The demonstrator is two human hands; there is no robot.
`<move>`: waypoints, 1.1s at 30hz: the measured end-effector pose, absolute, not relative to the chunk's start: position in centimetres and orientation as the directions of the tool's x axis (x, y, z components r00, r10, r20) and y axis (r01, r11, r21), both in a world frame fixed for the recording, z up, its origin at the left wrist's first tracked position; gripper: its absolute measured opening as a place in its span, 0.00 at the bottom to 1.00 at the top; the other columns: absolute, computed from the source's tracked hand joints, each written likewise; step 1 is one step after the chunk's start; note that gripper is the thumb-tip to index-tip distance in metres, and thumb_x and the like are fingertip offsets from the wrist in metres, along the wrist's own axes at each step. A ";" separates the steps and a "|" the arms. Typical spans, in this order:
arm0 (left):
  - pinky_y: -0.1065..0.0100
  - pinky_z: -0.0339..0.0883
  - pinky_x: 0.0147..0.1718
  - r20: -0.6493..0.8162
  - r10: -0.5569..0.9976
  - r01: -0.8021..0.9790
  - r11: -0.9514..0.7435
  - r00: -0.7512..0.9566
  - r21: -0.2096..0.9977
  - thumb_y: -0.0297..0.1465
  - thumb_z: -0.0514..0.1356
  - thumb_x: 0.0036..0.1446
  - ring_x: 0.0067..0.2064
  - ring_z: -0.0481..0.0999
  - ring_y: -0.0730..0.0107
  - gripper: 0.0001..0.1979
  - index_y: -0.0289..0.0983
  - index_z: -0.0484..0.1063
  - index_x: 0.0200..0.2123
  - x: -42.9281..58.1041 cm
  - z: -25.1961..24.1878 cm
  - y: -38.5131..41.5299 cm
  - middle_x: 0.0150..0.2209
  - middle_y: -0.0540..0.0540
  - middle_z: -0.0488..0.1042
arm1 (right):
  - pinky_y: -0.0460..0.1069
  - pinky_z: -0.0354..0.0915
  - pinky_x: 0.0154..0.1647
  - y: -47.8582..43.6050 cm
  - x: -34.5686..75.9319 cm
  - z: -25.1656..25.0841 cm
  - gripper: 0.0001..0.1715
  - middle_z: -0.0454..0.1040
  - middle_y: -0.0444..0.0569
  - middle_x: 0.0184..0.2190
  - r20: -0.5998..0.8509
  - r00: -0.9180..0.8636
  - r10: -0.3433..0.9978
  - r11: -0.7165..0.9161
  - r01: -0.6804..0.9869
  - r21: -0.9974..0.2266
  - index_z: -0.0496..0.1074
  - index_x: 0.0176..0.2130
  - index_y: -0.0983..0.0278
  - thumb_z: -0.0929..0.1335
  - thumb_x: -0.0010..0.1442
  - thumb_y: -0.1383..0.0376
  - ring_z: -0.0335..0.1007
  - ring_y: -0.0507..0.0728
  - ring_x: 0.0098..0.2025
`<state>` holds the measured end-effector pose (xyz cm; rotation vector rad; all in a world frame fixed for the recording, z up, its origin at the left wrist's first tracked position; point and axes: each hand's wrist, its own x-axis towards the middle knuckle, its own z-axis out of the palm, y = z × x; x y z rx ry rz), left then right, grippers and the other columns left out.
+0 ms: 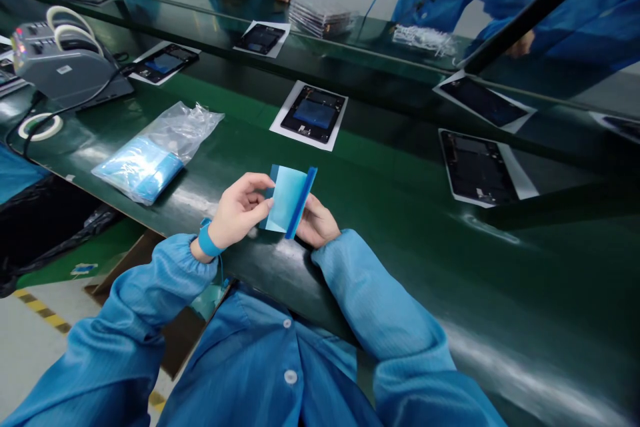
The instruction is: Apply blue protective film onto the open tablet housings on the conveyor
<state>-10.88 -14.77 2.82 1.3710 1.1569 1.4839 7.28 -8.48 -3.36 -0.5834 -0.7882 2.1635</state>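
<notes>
Over the near edge of the green bench, both my hands grip a stack of blue film sheets (287, 199) with a pale face and darker blue side strips. My left hand (243, 207) pinches its left edge between thumb and fingers; a blue wrist strap circles that wrist. Behind the right edge, my right hand (316, 220) is closed on the stack, its fingers partly hidden. To the left lies a clear plastic bag (155, 157) with more blue film inside. Beyond my hands, a dark device panel (314, 113) with a blue area rests on a white sheet.
A grey tape dispenser (70, 67) with white rolls stands at the left, a loose tape roll (40, 127) beside it. Another panel (477, 167) lies to the right. Across the bench, co-workers in blue coats stand near stacked clear trays (320, 17). A dark slanted post (525, 13) rises at right.
</notes>
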 end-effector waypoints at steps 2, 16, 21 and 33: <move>0.73 0.71 0.32 0.283 0.954 0.087 -0.274 -0.102 0.958 0.32 0.69 0.57 0.33 0.75 0.75 0.09 0.36 0.78 0.41 -10.9 3.1 -14.8 0.39 0.46 0.78 | 0.60 0.76 0.58 -8.5 7.1 -3.5 0.23 0.84 0.48 0.46 -0.143 -0.605 0.783 -0.520 -0.512 -0.684 0.76 0.50 0.59 0.76 0.59 0.53 0.81 0.60 0.50; 0.68 0.74 0.35 0.035 0.991 -0.038 -0.030 0.131 0.999 0.43 0.74 0.50 0.34 0.76 0.70 0.19 0.35 0.80 0.37 -11.5 2.6 -14.3 0.34 0.47 0.79 | 0.56 0.79 0.51 -8.6 7.3 -3.0 0.23 0.83 0.45 0.40 -0.113 -0.655 0.747 -0.543 -0.503 -0.673 0.74 0.45 0.59 0.78 0.55 0.52 0.82 0.57 0.41; 0.68 0.73 0.36 0.004 0.992 -0.112 0.010 0.123 0.994 0.42 0.75 0.48 0.34 0.75 0.71 0.18 0.35 0.80 0.35 -11.2 2.2 -14.3 0.33 0.47 0.78 | 0.60 0.78 0.53 -8.7 7.5 -3.0 0.27 0.84 0.47 0.40 -0.180 -0.643 0.744 -0.557 -0.448 -0.699 0.74 0.46 0.59 0.78 0.52 0.48 0.82 0.62 0.46; 0.67 0.73 0.34 -0.003 0.992 -0.147 0.021 0.124 0.989 0.41 0.77 0.42 0.32 0.75 0.69 0.19 0.36 0.80 0.33 -10.9 1.9 -14.0 0.32 0.48 0.78 | 0.57 0.80 0.43 -8.9 7.7 -2.2 0.34 0.84 0.48 0.40 -0.174 -0.680 0.713 -0.573 -0.421 -0.703 0.76 0.47 0.59 0.80 0.47 0.45 0.82 0.61 0.43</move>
